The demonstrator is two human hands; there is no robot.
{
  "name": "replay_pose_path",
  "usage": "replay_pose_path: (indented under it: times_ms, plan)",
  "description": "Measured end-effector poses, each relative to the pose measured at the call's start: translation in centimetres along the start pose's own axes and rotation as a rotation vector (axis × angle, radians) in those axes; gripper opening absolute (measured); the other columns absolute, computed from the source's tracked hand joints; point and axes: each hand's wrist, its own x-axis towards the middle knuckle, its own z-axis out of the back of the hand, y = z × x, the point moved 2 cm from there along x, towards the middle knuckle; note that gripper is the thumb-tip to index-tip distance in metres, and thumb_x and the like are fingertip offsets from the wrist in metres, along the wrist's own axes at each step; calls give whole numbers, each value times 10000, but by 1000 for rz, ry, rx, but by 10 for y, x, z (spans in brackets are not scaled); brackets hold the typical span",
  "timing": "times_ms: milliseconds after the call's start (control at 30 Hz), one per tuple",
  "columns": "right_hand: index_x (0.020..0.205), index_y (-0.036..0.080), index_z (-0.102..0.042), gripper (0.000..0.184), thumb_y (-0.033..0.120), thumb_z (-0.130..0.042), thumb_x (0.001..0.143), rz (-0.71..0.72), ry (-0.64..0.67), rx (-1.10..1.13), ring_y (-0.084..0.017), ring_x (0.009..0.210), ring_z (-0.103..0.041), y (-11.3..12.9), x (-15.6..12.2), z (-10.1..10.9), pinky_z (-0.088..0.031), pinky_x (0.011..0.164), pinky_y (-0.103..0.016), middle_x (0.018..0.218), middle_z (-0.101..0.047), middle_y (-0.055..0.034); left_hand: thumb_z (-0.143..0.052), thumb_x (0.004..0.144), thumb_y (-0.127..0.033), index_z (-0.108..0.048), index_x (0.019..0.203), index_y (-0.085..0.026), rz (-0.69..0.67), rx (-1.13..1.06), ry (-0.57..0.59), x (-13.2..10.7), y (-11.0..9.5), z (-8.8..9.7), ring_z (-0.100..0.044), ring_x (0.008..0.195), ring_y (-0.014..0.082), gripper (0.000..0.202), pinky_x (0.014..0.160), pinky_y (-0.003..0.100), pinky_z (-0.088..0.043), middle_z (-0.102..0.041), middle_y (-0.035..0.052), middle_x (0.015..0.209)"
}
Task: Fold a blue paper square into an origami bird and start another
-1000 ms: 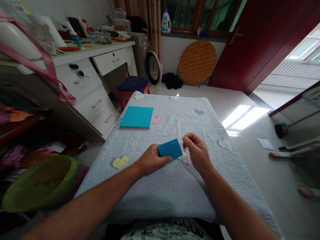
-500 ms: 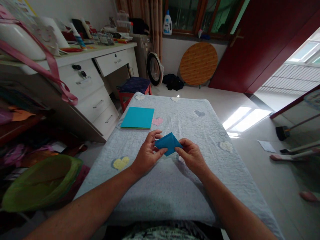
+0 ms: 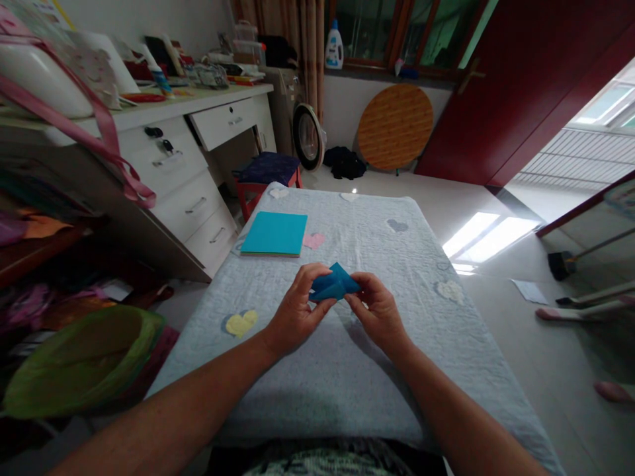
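Note:
A small folded piece of blue paper (image 3: 336,283) is held up between my two hands over the near half of the table. Its top comes to a point, and its layers stand partly apart. My left hand (image 3: 303,301) grips the left end, thumb below and fingers above. At the right corner, my right hand (image 3: 376,301) pinches the paper between thumb and fingers. A stack of square blue paper (image 3: 275,233) lies flat on the table, beyond my left hand and touching neither hand.
A pale quilted cloth with heart patches covers the table (image 3: 377,244). Left of it stand a white desk with drawers (image 3: 173,165) and a bin with a green liner (image 3: 84,360). A stool (image 3: 268,173) with a dark cushion stands past the far left corner.
The folded paper has gone from lying flat as a diamond to having its layers spread apart. My left fingers have closed over its upper left edge.

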Motion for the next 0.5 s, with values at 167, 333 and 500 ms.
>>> replay_pose_path:
  times_ms: [167, 333, 500]
  plan:
    - [1047, 255, -594, 237, 187, -636, 824, 21, 9, 1, -136, 721, -593, 0, -1, 0, -509, 687, -283, 871, -635, 6, -650, 880, -195, -482, 1213, -273, 2, 18, 17, 0, 1, 0, -547, 1179, 220, 381, 977, 362, -461, -533, 76, 1256]
    - [1057, 258, -596, 240, 192, -637, 829, 25, 6, 5, -136, 724, -596, 0, -1, 0, -517, 686, -283, 874, -632, 3, -687, 852, -200, -503, 1183, -253, 51, 6, 5, 1, -1, 1, -595, 1066, 192, 382, 907, 311, -471, -594, 51, 1172]
    - [1066, 259, -597, 250, 180, -637, 832, 45, 18, -12, -134, 727, -601, 0, -2, 0, -523, 699, -284, 892, -633, 2, -723, 834, -230, -619, 1052, -214, 102, -40, 38, 5, 0, 4, -624, 906, 171, 243, 822, 283, -481, -652, 24, 990]
